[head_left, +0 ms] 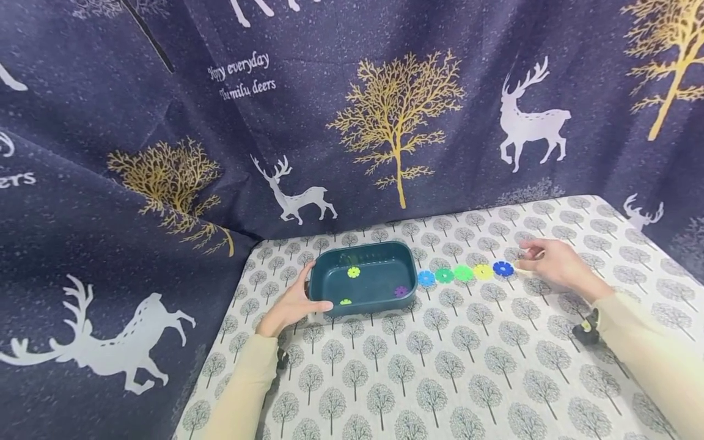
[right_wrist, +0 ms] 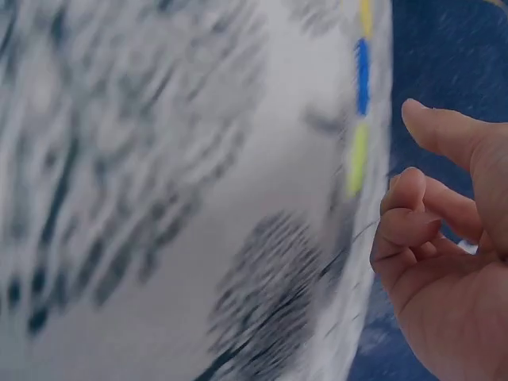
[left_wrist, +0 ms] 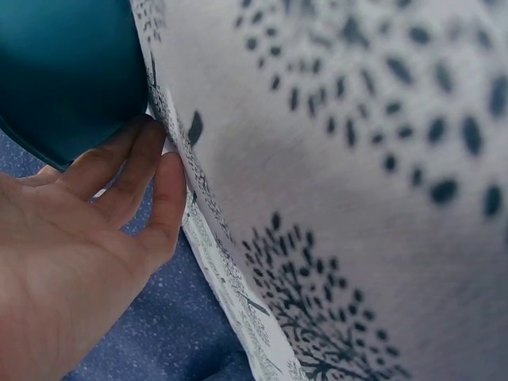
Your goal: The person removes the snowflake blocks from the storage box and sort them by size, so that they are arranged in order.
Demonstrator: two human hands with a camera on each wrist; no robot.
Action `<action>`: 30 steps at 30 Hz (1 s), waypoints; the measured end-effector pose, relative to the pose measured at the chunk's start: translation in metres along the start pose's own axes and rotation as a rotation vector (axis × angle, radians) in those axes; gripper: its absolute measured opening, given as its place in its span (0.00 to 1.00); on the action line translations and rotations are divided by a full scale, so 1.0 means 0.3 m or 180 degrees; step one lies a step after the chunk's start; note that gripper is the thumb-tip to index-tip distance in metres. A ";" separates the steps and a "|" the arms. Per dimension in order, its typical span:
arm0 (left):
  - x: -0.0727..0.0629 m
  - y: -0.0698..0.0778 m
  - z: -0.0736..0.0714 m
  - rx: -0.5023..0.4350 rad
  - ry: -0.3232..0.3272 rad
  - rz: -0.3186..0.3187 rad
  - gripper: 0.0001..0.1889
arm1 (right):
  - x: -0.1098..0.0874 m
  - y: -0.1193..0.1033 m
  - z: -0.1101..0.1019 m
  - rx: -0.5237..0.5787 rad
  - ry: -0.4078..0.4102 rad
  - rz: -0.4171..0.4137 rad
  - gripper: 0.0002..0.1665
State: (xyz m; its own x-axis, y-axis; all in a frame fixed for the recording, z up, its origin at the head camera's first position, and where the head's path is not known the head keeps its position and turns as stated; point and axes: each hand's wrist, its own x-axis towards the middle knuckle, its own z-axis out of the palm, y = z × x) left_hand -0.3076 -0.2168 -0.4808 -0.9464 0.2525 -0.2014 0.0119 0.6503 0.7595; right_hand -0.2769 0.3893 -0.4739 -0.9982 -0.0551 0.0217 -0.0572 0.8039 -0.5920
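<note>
Though pale, tablecloth [head_left: 396,391] beside navy drape [head_left: 308,116].

Plain, pale cream cloth left sleeve [head_left: 242,388], long, ending at wrist; bare left hand [head_left: 288,307] beyond. Plain right sleeve [head_left: 646,354], same cloth and length; bare right hand [head_left: 557,264]. Rounded black wrist device [head_left: 586,334] at right cuff, small pale yellow patch on it. Small black piece [head_left: 282,359] at left cuff, mostly hidden.
</note>
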 end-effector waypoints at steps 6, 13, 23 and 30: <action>-0.008 0.016 -0.009 -0.0042 0.0005 0.0004 0.67 | 0.007 -0.144 0.012 0.0063 0.0107 -0.0161 0.35; -0.008 0.007 -0.002 -0.0054 -0.0017 -0.0004 0.69 | 0.024 -0.345 0.078 0.0298 -0.0022 -0.0559 0.28; 0.004 0.001 0.000 -0.0088 -0.0032 -0.0019 0.68 | 0.070 -0.570 0.178 0.0508 -0.0491 -0.0950 0.21; 0.011 -0.005 -0.001 -0.0100 -0.0031 -0.0015 0.69 | 0.116 -0.664 0.258 0.0357 -0.0817 -0.1049 0.25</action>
State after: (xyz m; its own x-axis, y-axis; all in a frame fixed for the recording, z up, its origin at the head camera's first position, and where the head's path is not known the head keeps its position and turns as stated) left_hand -0.3108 -0.2171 -0.4825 -0.9432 0.2566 -0.2110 -0.0029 0.6289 0.7775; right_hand -0.2990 0.1814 -0.4175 -0.8899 -0.4550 0.0316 -0.3562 0.6501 -0.6712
